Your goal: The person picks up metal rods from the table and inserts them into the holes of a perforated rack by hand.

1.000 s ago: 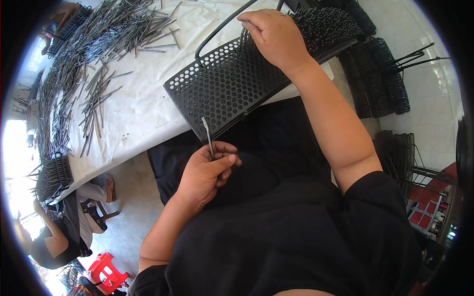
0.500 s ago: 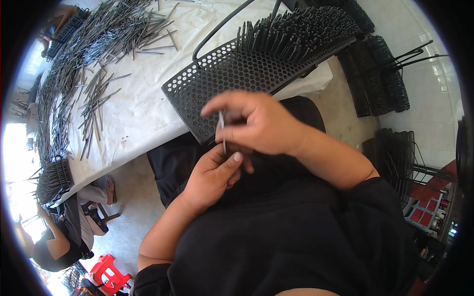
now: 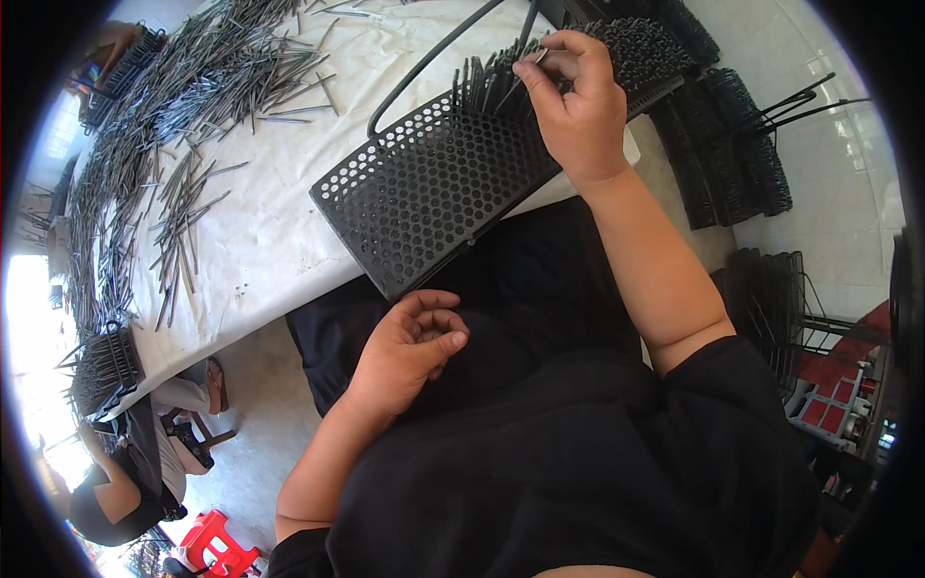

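Note:
A black rack (image 3: pixel 424 183) with a perforated, honeycomb-holed top lies on the table's near edge. Dark slender rods (image 3: pixel 626 53) stand upright in its far right part, packed close together. My right hand (image 3: pixel 586 106) is over the edge of those rods, thumb and forefinger pinched on a thin metal rod (image 3: pixel 521 85); its lower end lies among the dark rods, so I cannot tell whether it sits in a hole. By the rack's near corner, above my lap, my left hand (image 3: pixel 409 342) is loosely curled with its fingers apart and nothing visible in it.
Loose metal rods (image 3: pixel 207 82) are heaped on the white-covered table (image 3: pixel 279 231), with a smaller pile (image 3: pixel 183 222) nearer me. Another filled rack (image 3: pixel 742 144) stands at the right. At far left a person (image 3: pixel 125 482) sits near a red stool (image 3: pixel 217 544).
My right hand has moved away from my left, up and right to the standing rods, carrying the thin rod. My left hand has let go of it and stayed low.

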`<state>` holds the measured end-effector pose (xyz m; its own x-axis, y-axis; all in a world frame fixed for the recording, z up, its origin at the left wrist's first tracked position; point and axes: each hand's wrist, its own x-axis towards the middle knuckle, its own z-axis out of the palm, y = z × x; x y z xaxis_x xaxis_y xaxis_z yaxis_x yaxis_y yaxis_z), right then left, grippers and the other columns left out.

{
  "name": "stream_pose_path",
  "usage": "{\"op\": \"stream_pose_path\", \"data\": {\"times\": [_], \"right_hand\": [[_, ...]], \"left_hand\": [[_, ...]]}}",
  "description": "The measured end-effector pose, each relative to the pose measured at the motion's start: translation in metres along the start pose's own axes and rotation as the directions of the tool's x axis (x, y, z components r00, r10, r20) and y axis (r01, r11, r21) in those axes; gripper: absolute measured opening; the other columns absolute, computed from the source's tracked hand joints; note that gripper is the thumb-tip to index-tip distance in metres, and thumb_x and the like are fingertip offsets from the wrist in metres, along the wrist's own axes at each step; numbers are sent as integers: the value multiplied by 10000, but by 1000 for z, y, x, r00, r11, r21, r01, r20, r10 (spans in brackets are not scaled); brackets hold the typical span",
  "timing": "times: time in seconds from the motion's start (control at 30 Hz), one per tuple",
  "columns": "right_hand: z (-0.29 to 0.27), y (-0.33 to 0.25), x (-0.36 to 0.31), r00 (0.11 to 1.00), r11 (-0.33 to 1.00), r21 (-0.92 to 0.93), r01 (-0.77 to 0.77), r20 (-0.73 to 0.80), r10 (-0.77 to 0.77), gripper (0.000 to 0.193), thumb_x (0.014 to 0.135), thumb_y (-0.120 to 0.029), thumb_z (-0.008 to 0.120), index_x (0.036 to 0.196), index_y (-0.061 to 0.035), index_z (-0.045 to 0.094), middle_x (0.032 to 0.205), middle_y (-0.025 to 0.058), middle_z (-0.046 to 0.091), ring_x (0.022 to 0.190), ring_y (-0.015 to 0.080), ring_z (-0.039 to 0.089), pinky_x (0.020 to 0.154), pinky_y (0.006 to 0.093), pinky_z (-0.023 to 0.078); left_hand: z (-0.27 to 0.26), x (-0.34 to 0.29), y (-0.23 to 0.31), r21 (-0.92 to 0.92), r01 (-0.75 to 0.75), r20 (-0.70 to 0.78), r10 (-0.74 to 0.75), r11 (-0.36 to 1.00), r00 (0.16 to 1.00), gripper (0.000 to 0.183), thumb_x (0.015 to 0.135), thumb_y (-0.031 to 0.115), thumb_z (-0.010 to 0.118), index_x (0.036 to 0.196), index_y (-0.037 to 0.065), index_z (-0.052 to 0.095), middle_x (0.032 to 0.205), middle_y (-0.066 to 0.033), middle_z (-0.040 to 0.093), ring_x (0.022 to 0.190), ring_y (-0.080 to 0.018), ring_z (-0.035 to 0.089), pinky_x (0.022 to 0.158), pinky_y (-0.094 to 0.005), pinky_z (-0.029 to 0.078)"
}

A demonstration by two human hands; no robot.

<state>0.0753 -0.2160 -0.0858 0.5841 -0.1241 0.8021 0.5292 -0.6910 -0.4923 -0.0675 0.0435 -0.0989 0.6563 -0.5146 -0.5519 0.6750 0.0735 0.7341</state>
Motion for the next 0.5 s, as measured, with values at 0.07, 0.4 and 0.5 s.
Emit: {"op": "stream_pose_path", "data": {"times": [0.07,0.4,0.5], "right_hand": [[3,5,3,1000,999,41,1,-11,0,359,756,-91,769,1072,-69,600,771,89,682,716,245,662,650,321,511],[10,-51,4,897,895,-214,391,306,-319,179,801,-17,707,978,-43,696,1091,96,677,1120,324,579,980,421,430],[-7,-38,-21,824,885,-79,459,411,-391,154,888,34,594,1031,23,649,1137,157,652,1129,368,569,1001,458,431]], "left_hand": [[-3,-1,3,10,28,15,-28,1000,1000,398,861,-15,653,1231,3,507,982,-65,614,731,-67,543,557,-186,406],[-37,-20,-10,347,-102,17,102,932,995,332,896,211,685,1176,47,618,1039,-73,676,926,-147,635,753,-292,525],[-44,-4,-6,444,-212,47,214,871,976,359,846,291,727,1073,22,654,1011,-138,684,949,-233,654,815,-356,522]]}}
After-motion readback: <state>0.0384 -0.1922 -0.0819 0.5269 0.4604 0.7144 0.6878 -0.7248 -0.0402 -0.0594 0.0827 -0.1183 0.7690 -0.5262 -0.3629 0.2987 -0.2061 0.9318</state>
